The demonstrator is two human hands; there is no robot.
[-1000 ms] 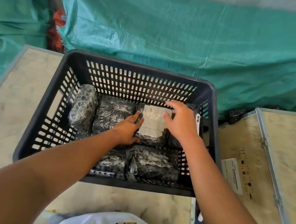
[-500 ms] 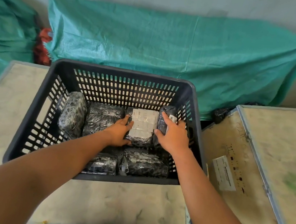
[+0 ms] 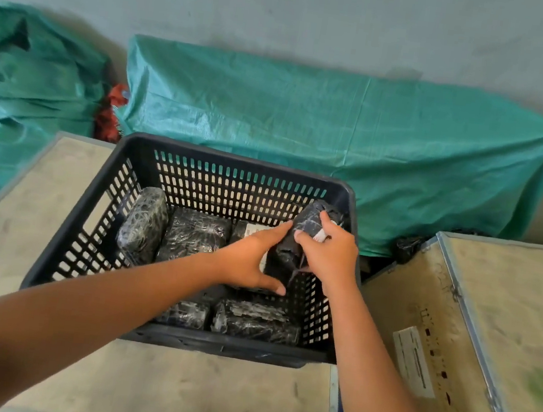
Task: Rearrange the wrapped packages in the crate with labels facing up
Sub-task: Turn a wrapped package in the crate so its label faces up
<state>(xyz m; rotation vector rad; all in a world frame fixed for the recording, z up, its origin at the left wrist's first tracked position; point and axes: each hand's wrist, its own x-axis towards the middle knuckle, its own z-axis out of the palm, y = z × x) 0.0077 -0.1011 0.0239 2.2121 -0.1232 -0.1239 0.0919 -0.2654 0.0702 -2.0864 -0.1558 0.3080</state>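
Note:
A black slotted plastic crate [image 3: 134, 187] stands on a pale table and holds several packages wrapped in black film. My right hand [image 3: 328, 258] grips one wrapped package [image 3: 309, 224], lifted and tilted at the crate's right side, a scrap of white label showing by my fingers. My left hand [image 3: 249, 261] is spread open beside it, fingertips touching that package, over a package with a white label [image 3: 255, 229] facing up. Two more packages [image 3: 143, 223] [image 3: 194, 233] lie in the back row, the left one on its side. Another two [image 3: 256, 321] [image 3: 185, 313] lie in front.
The pale table top [image 3: 170, 389] carries the crate. To the right stands a wooden case with metal edging [image 3: 476, 319] and a white sticker [image 3: 413, 361]. Green tarpaulin bundles [image 3: 341, 139] lie against the grey wall behind, with a red cloth [image 3: 109, 115] between them.
My right hand has closed on the rightmost package and lifted it up out of the back row. My left hand has slid right off the labelled package towards it. The view has tilted upward.

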